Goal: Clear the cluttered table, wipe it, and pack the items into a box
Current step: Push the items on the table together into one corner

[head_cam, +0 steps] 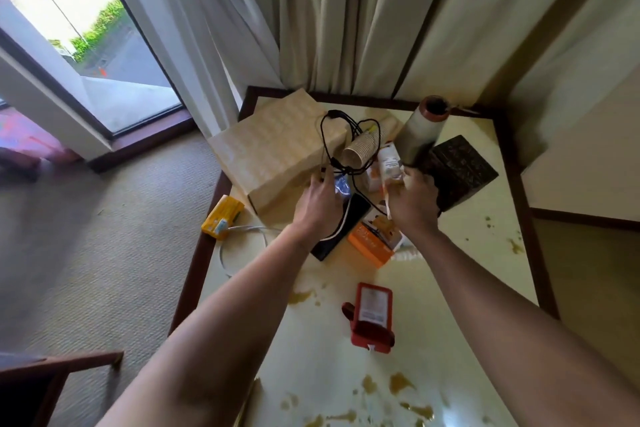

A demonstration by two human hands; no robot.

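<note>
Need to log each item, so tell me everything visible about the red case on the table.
The red case lies flat on the cream table, alone toward its near side, nothing else touching it. Rectangular, seemingly leather or plastic, it bears a white label on top, a tab on its left edge and a small white bit at its near end.

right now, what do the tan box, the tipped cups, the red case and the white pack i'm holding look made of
Tan box: likely cardboard, matte, crisp folded edges.
Cups: seemingly paper, ribbed pale-brown walls.
Red case: leather or imitation, slight sheen, strap tab.
White pack in the right grip: printed card or plastic; too blurred to tell.
</note>
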